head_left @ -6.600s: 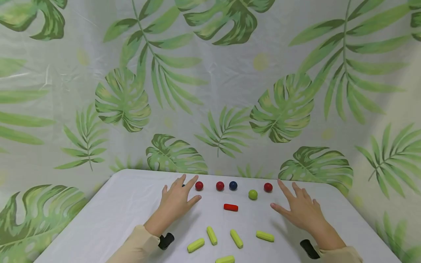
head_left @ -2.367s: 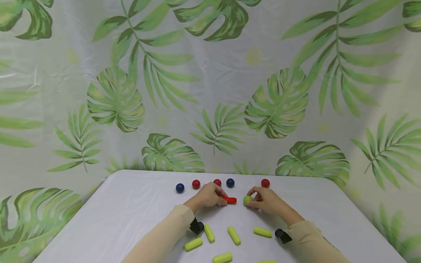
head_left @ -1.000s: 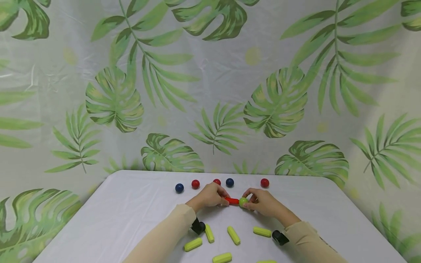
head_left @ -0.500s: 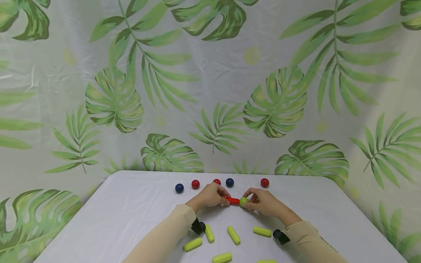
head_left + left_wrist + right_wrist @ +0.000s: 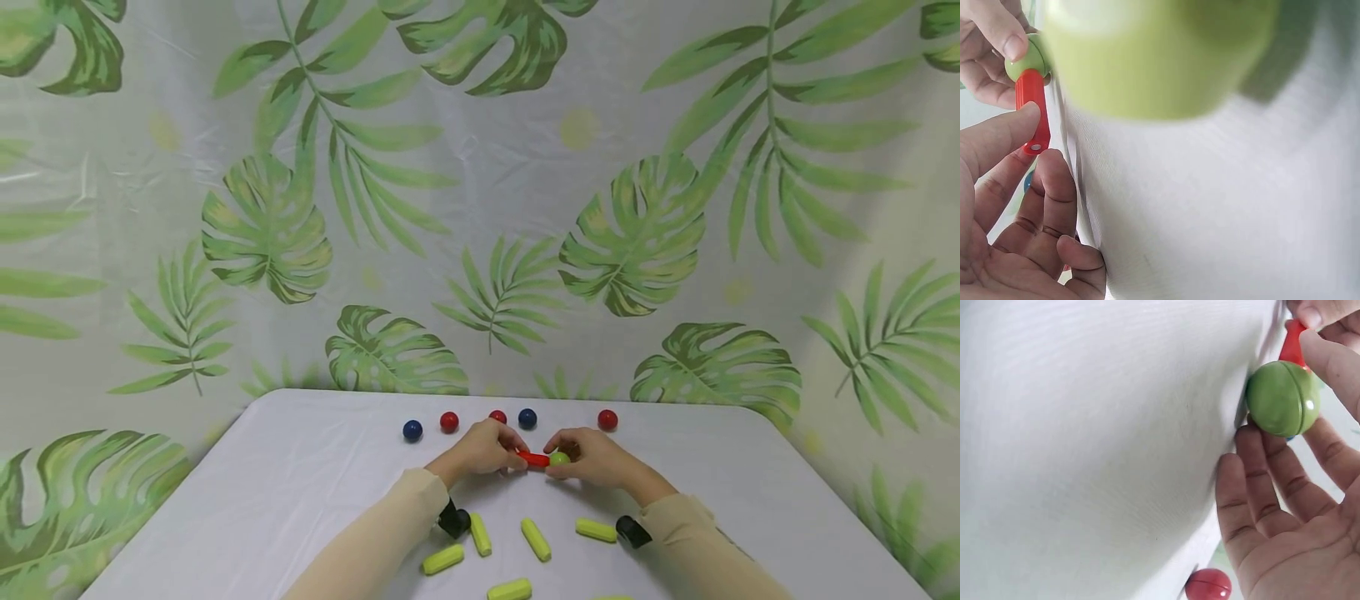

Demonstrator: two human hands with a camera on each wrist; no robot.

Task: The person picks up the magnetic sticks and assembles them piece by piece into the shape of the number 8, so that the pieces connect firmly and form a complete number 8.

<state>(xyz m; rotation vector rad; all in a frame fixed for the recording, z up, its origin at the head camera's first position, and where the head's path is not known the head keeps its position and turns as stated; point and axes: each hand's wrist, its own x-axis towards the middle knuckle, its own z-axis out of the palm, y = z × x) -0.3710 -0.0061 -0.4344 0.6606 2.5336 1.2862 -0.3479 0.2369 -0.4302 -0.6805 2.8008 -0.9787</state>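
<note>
Near the back middle of the table, my left hand (image 5: 483,447) pinches a short red stick (image 5: 536,460) between thumb and fingertips. The stick's near end shows a small pale dot in the left wrist view. A green ball (image 5: 1282,399) with a seam line meets the other end of the stick. My right hand (image 5: 596,457) has its fingers round this ball, the thumb tip lying by the joint between ball and stick in the right wrist view. Stick and ball lie in one line, low over the white cloth.
Behind the hands are a red ball (image 5: 449,422), blue balls (image 5: 412,431) (image 5: 527,418), a partly covered red ball (image 5: 497,416) and another red ball (image 5: 607,420). Several yellow-green sticks (image 5: 536,539) lie in front, some near the wrist cameras. A leaf-patterned curtain (image 5: 517,250) hangs behind the table.
From apart, the green ball was brought leftward against the red stick, which the left hand took hold of. Just now the right fingers have slid left over the ball toward the stick.
</note>
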